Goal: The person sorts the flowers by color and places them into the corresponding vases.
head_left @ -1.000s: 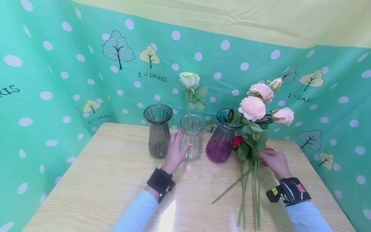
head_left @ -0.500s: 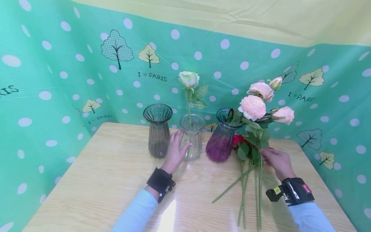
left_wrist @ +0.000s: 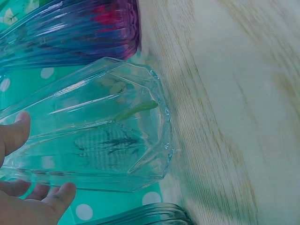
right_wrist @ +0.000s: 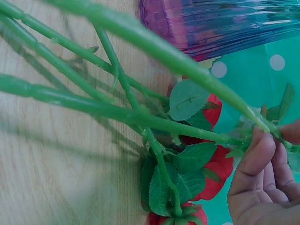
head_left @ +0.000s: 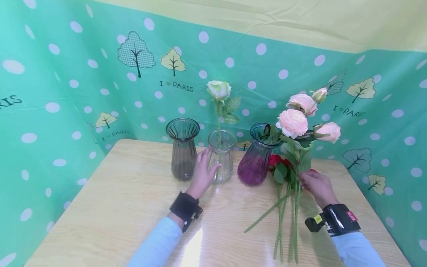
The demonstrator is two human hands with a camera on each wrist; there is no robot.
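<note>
Just left of the clear glass vase (head_left: 226, 168), a gray glass vase (head_left: 183, 159), upright. Holding the clear one with the left hand (head_left: 201, 178), fingers half-curled round it, white rose (head_left: 218, 90) inside. Well right of it, beyond a purple-blue vase (head_left: 252, 168), pinching a green stem (right_wrist: 220, 89) tightly in the right hand (head_left: 317, 185). Looks like picking out a flower; probably calls next for easing it free of the red roses (head_left: 275, 161).
</note>
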